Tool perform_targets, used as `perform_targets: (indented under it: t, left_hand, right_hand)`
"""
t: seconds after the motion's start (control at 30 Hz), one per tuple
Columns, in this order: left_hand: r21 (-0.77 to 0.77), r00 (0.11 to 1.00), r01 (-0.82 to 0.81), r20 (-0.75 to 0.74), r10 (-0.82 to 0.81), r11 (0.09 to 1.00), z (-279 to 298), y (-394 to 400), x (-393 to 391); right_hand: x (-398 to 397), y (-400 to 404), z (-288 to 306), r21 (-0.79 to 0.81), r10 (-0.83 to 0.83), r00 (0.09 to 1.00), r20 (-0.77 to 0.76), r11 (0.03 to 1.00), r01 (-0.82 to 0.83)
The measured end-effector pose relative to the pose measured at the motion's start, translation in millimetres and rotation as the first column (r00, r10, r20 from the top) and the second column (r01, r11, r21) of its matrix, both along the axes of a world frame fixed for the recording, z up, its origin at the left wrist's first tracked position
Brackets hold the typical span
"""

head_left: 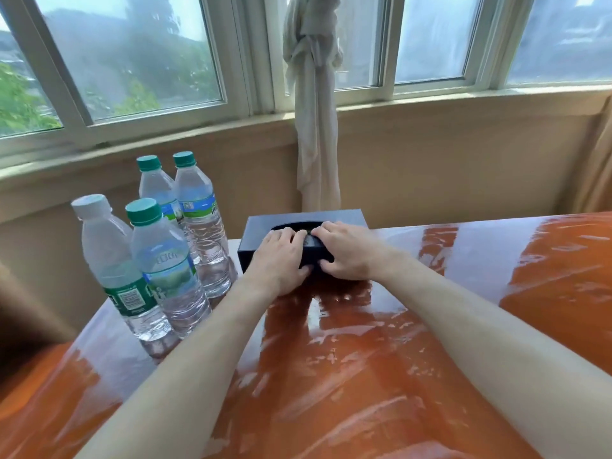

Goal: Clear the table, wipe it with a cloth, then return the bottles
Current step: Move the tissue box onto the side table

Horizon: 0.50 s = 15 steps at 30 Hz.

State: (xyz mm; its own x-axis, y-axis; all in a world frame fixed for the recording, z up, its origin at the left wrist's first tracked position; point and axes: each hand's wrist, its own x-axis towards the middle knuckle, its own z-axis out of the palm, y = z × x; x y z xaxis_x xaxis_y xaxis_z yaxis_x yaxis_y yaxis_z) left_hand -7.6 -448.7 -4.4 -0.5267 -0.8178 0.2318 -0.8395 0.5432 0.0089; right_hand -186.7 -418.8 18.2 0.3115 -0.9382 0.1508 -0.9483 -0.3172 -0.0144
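Centre frame: left hand (281,256) and right hand (347,251) both clasp the near edge of dark tissue box (303,233), probably to lift it off. Four bottles (165,246) stand clustered mid-left on glossy table (414,342), uncleared.

Four clear water bottles (159,246) stand upright, capped, clustered at the glossy orange bench's (364,376) far left corner; three green caps, one white.
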Motion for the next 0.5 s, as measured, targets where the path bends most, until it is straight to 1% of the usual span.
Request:
perform_targets:
  t: [0.03, 0.1, 0.2, 0.33, 0.43, 0.5]
  left_hand:
    - [-0.036, 0.999, 0.028, 0.033, -0.026, 0.999, -3, -4, 2]
    - [-0.088, 0.995, 0.064, 0.077, -0.058, 0.994, -7, -9, 5]
    - [-0.081, 0.991, 0.076, 0.116, -0.067, 0.994, 3, -11, 7]
    - [0.039, 0.987, 0.073, 0.143, -0.078, 0.997, 24, 8, 1]
    - [0.126, 0.988, 0.121, 0.081, -0.132, 0.985, 33, 40, -2]
    - [0.140, 0.984, 0.167, 0.036, -0.173, 0.976, 43, 66, -2]
  right_hand:
    - [2, -5, 0, -0.002, 0.033, 0.998, -0.051, 0.999, -0.034]
    - [5, -14, 5, 0.023, 0.056, 0.994, -0.097, 0.998, -0.054]
    - [10, -17, 16, 0.064, 0.040, 0.992, -0.123, 0.997, -0.032]
    - [12, 4, 25, 0.121, 0.037, 0.979, -0.202, 0.993, -0.013]
    - [2, 43, 37, 0.137, 0.044, 0.978, -0.205, 0.990, -0.016]
    - [-6, 79, 51, 0.118, 0.038, 0.982, -0.184, 0.993, -0.016]
